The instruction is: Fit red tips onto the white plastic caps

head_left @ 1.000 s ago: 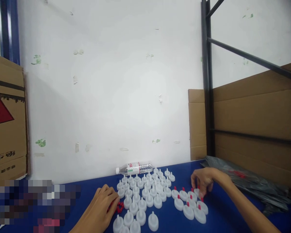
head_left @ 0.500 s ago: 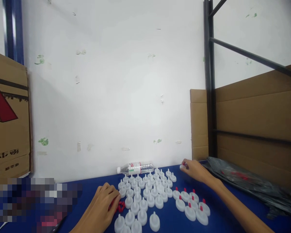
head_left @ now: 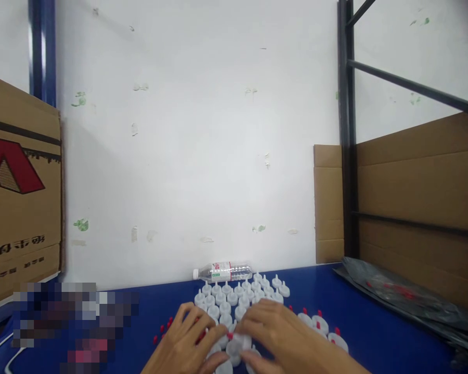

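Head camera: your two hands meet low in the middle of the picture, over the blue table [head_left: 374, 332]. Your right hand [head_left: 286, 335] curls its thumb and fingers around a white nozzle cap [head_left: 238, 344], gripping it at the near edge of the cluster. Your left hand [head_left: 185, 343] comes against it from the other side, fingers bent and drawn together, their ends pinching a red tip [head_left: 230, 336] at the cap's spout. Whether that tip is fully seated cannot be told.

Just beyond your knuckles, the bare white caps [head_left: 234, 297] stand upright in close rows. To the right of your right hand sit the red-tipped caps [head_left: 320, 324]. Loose red tips [head_left: 161, 328] lie on the table left of your left hand. A clear water bottle [head_left: 223, 271] lies on its side behind the rows, by the white wall [head_left: 203, 156]. A black plastic bag [head_left: 405, 296] lies at far right, and a cardboard box [head_left: 19, 192] stands at far left.
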A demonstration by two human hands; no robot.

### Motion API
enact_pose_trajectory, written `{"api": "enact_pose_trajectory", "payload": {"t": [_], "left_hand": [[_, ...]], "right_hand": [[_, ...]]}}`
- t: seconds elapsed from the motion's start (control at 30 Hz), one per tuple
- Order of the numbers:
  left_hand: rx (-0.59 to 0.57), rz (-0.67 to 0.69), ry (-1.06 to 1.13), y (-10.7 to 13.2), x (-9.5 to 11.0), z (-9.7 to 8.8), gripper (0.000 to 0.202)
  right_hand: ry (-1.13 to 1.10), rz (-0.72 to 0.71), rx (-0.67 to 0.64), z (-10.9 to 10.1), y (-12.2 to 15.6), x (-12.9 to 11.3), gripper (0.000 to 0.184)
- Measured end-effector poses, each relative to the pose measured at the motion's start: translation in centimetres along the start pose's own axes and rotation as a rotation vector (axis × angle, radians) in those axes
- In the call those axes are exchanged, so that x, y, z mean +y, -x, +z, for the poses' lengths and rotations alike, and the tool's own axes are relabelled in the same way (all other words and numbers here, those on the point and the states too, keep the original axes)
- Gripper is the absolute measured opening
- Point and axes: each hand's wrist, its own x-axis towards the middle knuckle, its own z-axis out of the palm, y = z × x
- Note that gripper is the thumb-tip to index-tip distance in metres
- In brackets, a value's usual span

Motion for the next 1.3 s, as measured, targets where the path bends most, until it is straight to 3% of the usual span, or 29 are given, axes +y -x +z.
{"api": "enact_pose_trajectory", "payload": {"t": [0.17,0.33,0.43,0.47,0.57,0.67,0.77,0.87,0.97,1.1,1.3], "left_hand": [[0.034,0.091,-0.085,0.3,0.1,2.2,0.023],[0.096,0.153,-0.109,0.6,0.0,4.5,0.027],[0.052,0.079,0.062,0.4,0.6,3.3,0.036],[0.031,-0.016,0.156,0.3,0.8,2.4,0.038],[0.038,-0.262,0.321,0.1,0.7,-0.9,0.040],[0.001,-0.314,0.216,0.0,-0.8,-2.7,0.037],[-0.021,-0.393,0.119,0.2,-2.8,-2.2,0.030],[-0.072,-0.408,0.079,0.7,-4.1,-0.8,0.029],[-0.074,-0.382,0.058,1.1,-4.3,0.1,0.030],[-0.068,-0.353,0.082,1.2,-4.1,0.2,0.016],[-0.117,-0.325,0.098,1.1,-4.2,0.3,0.016]], "right_hand": [[0.043,-0.107,0.075,2.0,0.1,-0.5,0.033],[0.098,-0.215,0.061,3.0,-0.1,-0.1,0.031],[0.112,-0.234,0.068,2.2,-0.3,-0.1,0.026],[0.118,-0.216,0.081,1.6,-0.2,0.2,0.026],[0.134,-0.077,0.130,-0.4,0.3,2.4,0.026],[0.126,0.152,0.237,-1.9,1.2,6.2,0.024],[0.134,0.498,0.267,-2.5,2.4,10.2,0.022],[0.145,0.754,0.180,-2.5,3.5,13.1,0.023],[0.140,0.840,0.109,-2.1,4.8,15.1,0.016],[0.073,0.886,-0.036,-1.1,6.5,17.2,0.005],[-0.036,0.917,-0.149,-0.1,7.2,17.9,0.008]]}}
